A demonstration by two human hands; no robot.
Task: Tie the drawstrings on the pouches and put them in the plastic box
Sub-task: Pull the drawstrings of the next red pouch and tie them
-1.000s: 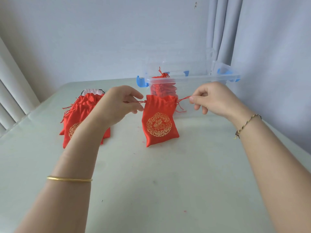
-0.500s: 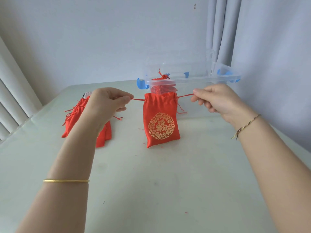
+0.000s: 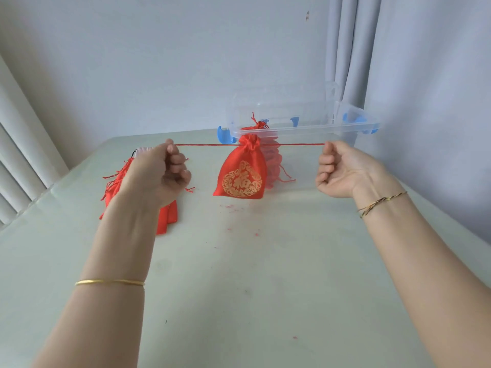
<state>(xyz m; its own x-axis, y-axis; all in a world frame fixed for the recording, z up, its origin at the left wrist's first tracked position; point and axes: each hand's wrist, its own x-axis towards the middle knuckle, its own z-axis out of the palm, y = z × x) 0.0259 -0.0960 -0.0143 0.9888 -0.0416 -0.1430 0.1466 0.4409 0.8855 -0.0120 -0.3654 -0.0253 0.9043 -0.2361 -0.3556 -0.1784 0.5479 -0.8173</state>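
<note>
A red pouch (image 3: 240, 171) with a gold emblem hangs in mid-view from its red drawstring (image 3: 207, 145), which runs taut and level to both sides. Its mouth is cinched into a small gather. My left hand (image 3: 159, 173) pinches the left end of the drawstring; my right hand (image 3: 342, 170) pinches the right end. Right behind the pouch stands the clear plastic box (image 3: 305, 128) with blue latches, and at least one tied red pouch (image 3: 273, 160) shows through its wall. A pile of red pouches (image 3: 117, 181) lies on the table behind my left hand, partly hidden.
The pale table (image 3: 239, 274) carries small red lint specks in front of the hanging pouch. A wall runs behind the table, a curtain (image 3: 345, 49) hangs behind the box, and window blinds (image 3: 16, 166) stand at the far left.
Both hands have pulled far apart, left going left and right going right. The drawstring has drawn out long and taut, the pouch mouth has cinched shut, and the pouch has lifted.
</note>
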